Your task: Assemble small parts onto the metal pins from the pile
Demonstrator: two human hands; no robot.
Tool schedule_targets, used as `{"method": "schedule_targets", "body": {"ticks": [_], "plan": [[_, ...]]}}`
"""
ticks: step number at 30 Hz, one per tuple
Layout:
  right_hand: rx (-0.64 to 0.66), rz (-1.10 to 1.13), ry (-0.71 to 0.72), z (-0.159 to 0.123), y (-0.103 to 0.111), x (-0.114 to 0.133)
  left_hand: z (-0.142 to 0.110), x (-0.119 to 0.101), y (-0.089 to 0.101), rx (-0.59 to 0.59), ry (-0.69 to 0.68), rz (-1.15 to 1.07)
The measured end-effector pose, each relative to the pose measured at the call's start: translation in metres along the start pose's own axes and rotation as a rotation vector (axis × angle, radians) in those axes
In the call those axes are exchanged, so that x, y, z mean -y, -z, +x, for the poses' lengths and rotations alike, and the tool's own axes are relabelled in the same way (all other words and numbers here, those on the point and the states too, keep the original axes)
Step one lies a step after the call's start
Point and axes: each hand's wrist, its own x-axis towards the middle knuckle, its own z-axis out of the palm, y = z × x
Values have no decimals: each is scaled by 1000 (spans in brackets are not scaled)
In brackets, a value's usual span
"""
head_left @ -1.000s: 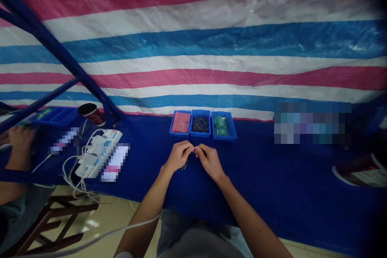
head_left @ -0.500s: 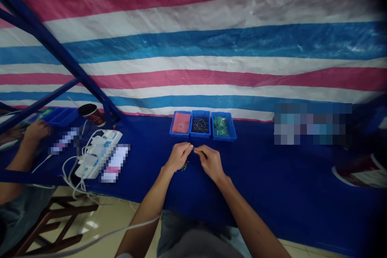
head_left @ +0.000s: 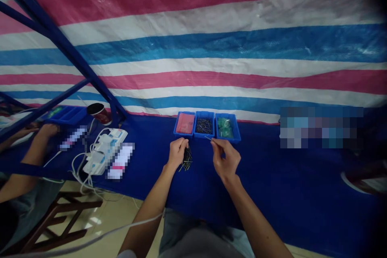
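My right hand (head_left: 227, 158) is raised over the blue table, thumb and fingertips pinching a thin screw-like pin (head_left: 207, 138) that points up and left. It is just in front of the blue bins. My left hand (head_left: 177, 152) is closed, fingertips pressed together; anything in them is too small or hidden to make out. Under and beside it lies a loose pile of thin dark screw-like pins (head_left: 187, 160). More such pins (head_left: 204, 126) fill the middle bin. Pink-red flat packets (head_left: 185, 123) lie in the left bin, green plastic pieces (head_left: 224, 127) in the right one.
Left of me are a white power strip (head_left: 105, 151) with tangled cables, a blurred-out phone-like item (head_left: 121, 161) and a dark red cup (head_left: 99, 113). A co-worker's hand (head_left: 48, 131) is beyond the blue metal frame (head_left: 71, 58). A striped tarp (head_left: 193, 64) hangs behind the table.
My hands have come apart: the right moved right with a pin in its fingers, while the left stayed near the pile. More of the pin pile now shows. The view shifted slightly.
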Motion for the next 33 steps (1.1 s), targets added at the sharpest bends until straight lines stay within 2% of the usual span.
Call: {"method": "schedule_targets", "body": {"ticks": [2, 5, 7, 10, 14, 17, 21, 25, 29, 33], "plan": [[-67, -50, -45, 19, -1, 6, 1, -2, 1, -36, -1, 21], [38, -125, -101, 43, -7, 6, 1, -2, 1, -77, 4, 29], [80, -148, -122, 46, -12, 1, 1, -2, 0, -120, 23, 16], [133, -92, -154, 27, -16, -11, 1, -1, 1, -198, 52, -4], [404, 35, -83, -8, -22, -21, 2, 0, 3, -288, 74, -10], [539, 47, -59, -19, -29, -23, 1, 1, 4, -275, 82, -1], [622, -23, -52, -17, -39, -24, 1, 0, 5, -197, 84, -1], [713, -208, -45, -14, -45, -24, 3, -2, 4, -159, 77, -41], [778, -335, -21, -16, -48, -21, 4, -2, 2, -179, 63, -47], [775, -365, -1, -18, -51, -20, 3, -3, 1, -204, 43, -10]]}}
